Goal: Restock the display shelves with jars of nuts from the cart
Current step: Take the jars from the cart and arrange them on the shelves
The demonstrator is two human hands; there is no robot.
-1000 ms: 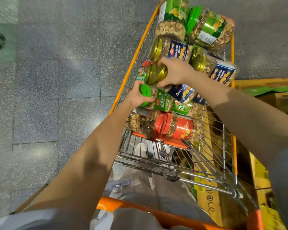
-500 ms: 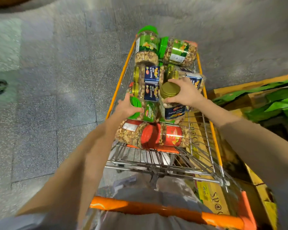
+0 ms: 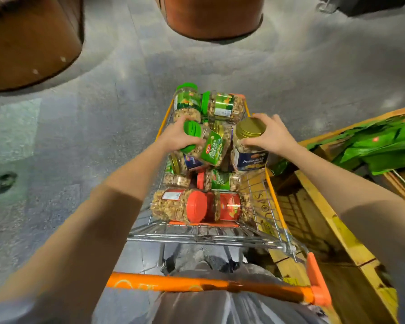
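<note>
Jars mostly lie piled in the cart. The left hand grips a green-lid jar and the right hand a gold-lid jar, both raised above the pile. Restocking looks far from done.

2 brown drums beyond the left hand are cut off at top; jars under it lie half hidden by its green-lidded jar.

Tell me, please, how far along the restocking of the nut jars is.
Done: nothing visibly; no shelf is in view. In hand: the left hand grips a green-lidded jar and the right hand a gold-lidded jar, both over the pile. Left: shelving those two, then the many jars lying in the cart, including the red-lidded jar nearest the handle.
</note>
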